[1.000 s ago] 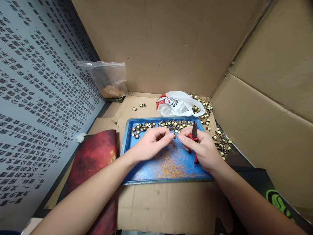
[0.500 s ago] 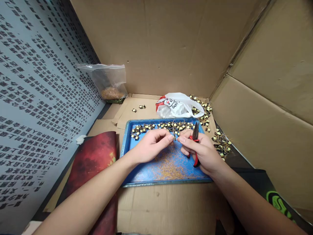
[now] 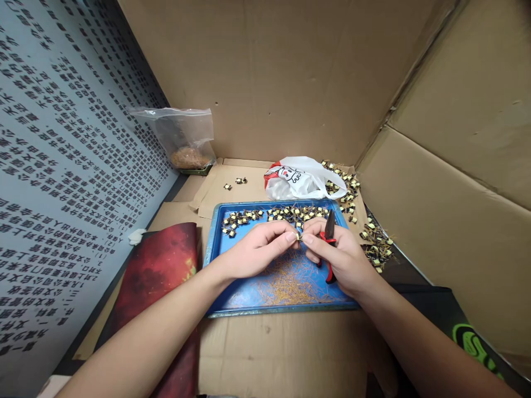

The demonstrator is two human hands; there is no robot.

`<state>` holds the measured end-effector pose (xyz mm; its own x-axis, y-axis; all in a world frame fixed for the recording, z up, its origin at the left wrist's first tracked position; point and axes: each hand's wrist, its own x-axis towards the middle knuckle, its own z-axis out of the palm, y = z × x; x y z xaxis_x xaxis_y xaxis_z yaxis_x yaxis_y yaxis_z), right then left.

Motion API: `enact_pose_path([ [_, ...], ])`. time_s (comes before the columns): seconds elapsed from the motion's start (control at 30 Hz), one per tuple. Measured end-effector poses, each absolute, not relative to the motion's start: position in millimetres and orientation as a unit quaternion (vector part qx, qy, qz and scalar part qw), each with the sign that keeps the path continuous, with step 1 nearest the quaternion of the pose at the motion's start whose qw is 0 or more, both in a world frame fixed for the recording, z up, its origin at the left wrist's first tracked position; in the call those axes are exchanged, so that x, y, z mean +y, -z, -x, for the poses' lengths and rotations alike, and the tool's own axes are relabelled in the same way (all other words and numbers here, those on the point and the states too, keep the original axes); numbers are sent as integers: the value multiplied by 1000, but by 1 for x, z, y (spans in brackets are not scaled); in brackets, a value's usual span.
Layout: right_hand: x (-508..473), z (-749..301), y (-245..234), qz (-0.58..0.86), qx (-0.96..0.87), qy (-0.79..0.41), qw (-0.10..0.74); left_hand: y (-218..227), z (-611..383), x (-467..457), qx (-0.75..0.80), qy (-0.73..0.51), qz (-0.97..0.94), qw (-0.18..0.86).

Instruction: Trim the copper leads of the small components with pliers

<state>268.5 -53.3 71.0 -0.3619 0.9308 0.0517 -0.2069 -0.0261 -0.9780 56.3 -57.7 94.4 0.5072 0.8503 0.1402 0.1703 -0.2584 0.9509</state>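
Observation:
Over the blue tray (image 3: 249,307), my left hand (image 3: 269,249) pinches a small yellow-and-black coil part (image 3: 299,236) between thumb and fingers. The thumb and forefinger of my right hand (image 3: 338,251) meet the same part from the other side. Tucked in that right hand are red-handled cutting pliers (image 3: 329,237), their dark jaws pointing up and away from the part. Similar coil parts with wire ends (image 3: 290,213) line the far side of the tray. Copper-coloured wire clippings (image 3: 290,284) lie scattered on its floor.
Behind the tray sits a white plastic bag (image 3: 296,179); more coil parts (image 3: 377,249) are heaped along the right. A clear zip bag of clippings (image 3: 188,155) stands back left. A red-and-black mat (image 3: 160,271) lies left. Cardboard walls (image 3: 290,83) enclose the back and right.
My right fingers have closed in on the coil part, which has shifted slightly right and down with my left fingertips. The pliers have tilted a little in my right hand.

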Motion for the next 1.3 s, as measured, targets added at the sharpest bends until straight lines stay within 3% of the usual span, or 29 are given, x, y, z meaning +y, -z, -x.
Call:
enact_pose_path([
  [0.7,-52,-267,-74,335,-517,-649,447,-92,-55,-56,339,-348,-739,467],
  [1.03,-51,-268,-76,356,-650,-490,459,-91,-56,-57,336,-342,-740,471],
  [1.3,-61,-266,-78,375,-743,-254,493,-90,-54,-54,355,-325,-763,431],
])
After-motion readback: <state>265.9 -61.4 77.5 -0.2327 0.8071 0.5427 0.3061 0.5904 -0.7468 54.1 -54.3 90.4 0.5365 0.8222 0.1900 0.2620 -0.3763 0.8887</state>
